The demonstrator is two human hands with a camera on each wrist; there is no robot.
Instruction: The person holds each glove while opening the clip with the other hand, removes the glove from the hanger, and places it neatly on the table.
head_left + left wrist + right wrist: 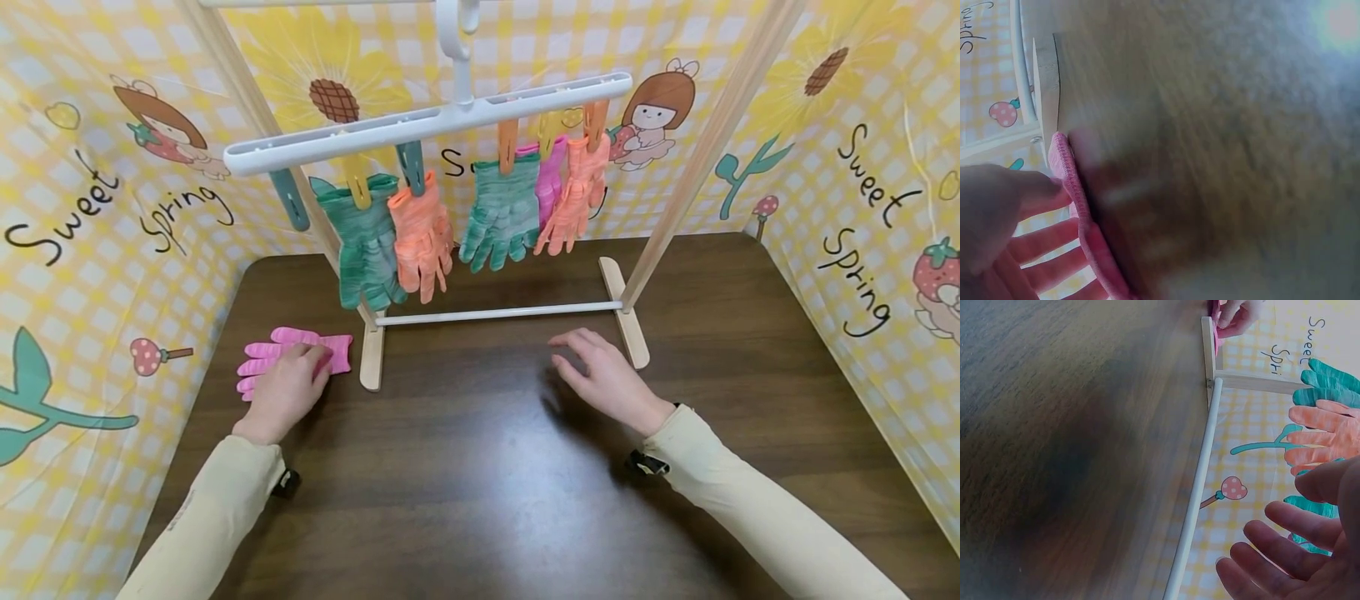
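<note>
A pink glove (341, 352) lies flat on the table at the left, its fingers pointing left. My left hand (288, 387) is over it, thumb and fingertips touching the glove near its cuff; the left wrist view shows this contact edge-on. Out over the table, near the rack's right foot, my right hand (603, 379) holds nothing, fingers relaxed and apart. From the white hanger (427, 125) hang a green glove (365, 246), an orange glove (422, 237), another green glove (501, 208), a partly hidden pink glove (551, 179) and another orange glove (577, 196), held by clothespins.
A wooden rack (690, 167) holds the hanger; its white lower bar (498, 315) joins two wooden feet. An unused teal clothespin (289, 200) hangs at the hanger's left end. Yellow checked cloth (847, 275) with printed figures surrounds the brown table (465, 467).
</note>
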